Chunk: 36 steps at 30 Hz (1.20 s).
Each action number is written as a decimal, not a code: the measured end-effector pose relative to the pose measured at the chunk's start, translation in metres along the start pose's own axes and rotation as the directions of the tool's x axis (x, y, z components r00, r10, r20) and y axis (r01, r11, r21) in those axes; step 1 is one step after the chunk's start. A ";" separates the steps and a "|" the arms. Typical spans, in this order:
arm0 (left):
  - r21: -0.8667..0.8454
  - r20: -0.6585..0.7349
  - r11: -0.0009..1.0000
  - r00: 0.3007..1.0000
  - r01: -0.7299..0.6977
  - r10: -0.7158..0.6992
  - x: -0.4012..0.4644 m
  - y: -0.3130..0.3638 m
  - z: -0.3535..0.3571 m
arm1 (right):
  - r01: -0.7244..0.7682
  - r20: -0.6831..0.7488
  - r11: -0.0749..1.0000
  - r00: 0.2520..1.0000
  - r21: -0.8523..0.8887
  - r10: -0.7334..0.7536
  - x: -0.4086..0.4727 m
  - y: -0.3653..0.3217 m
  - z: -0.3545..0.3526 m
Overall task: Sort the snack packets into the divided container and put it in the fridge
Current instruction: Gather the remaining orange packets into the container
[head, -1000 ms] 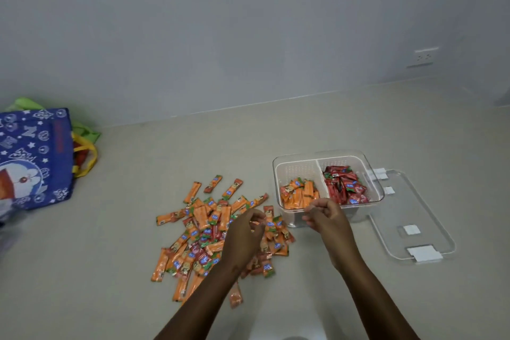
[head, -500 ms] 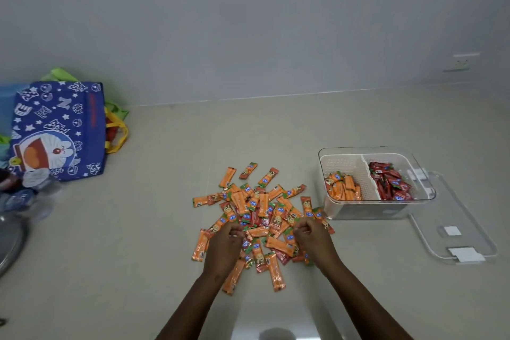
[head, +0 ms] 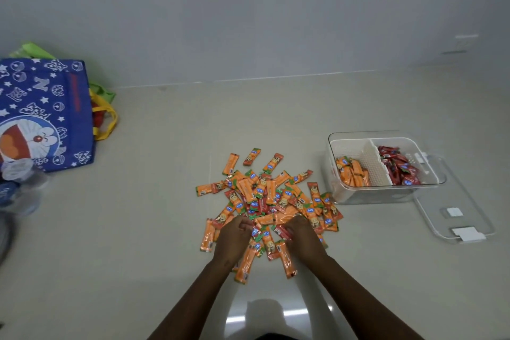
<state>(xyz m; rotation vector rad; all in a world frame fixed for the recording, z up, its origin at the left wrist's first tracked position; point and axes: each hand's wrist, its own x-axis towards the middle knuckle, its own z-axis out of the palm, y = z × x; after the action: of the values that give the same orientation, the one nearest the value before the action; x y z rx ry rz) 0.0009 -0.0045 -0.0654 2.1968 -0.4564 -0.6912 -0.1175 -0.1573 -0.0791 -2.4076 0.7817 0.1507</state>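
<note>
A heap of orange snack packets [head: 269,199], with a few red ones mixed in, lies on the pale floor. Both hands are at its near edge. My left hand [head: 234,237] has its fingers curled, pinching a small red packet [head: 256,231]. My right hand [head: 302,237] curls its fingertips onto another red packet [head: 284,232]. To the right stands the clear divided container [head: 372,196]. Its left compartment holds orange packets [head: 352,174] and its right compartment holds red packets [head: 400,168].
The container's clear lid [head: 469,218] lies flat on the floor just right of it. A blue cartoon-print tote bag [head: 44,116] with green and yellow handles leans by the wall at far left. Blurred clear items sit below the bag.
My right hand has come back from the container to the pile. Both hands have dropped to the near edge of the heap and closed on red packets; the view has swung left.
</note>
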 end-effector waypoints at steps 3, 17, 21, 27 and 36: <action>0.035 0.010 0.999 1.000 -0.012 0.012 0.012 0.005 0.008 | -0.072 0.001 0.997 0.997 -0.032 0.072 0.004 0.009 0.017; 0.395 0.005 0.911 0.992 -0.117 0.126 0.081 0.050 0.051 | -0.387 0.235 0.823 0.920 0.415 0.314 0.015 0.005 -0.040; 0.370 0.014 0.927 0.998 -0.065 0.064 0.088 0.052 0.057 | -0.473 0.287 0.600 0.878 0.645 0.384 0.019 0.013 -0.048; 0.081 0.051 0.992 0.993 0.101 -0.106 0.084 0.037 0.038 | -0.415 0.212 0.567 0.896 0.712 0.390 0.033 0.012 -0.054; -0.220 -0.010 0.959 0.983 0.177 -0.183 0.060 0.015 -0.003 | -0.244 0.048 0.912 0.969 0.330 0.242 0.078 -0.008 -0.029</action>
<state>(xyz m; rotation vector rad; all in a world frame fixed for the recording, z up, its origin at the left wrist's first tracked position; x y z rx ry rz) 0.0481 -0.0435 -0.0717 2.0518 -0.1560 -0.7661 -0.0505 -0.2077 -0.0735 -1.9849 1.0164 0.1135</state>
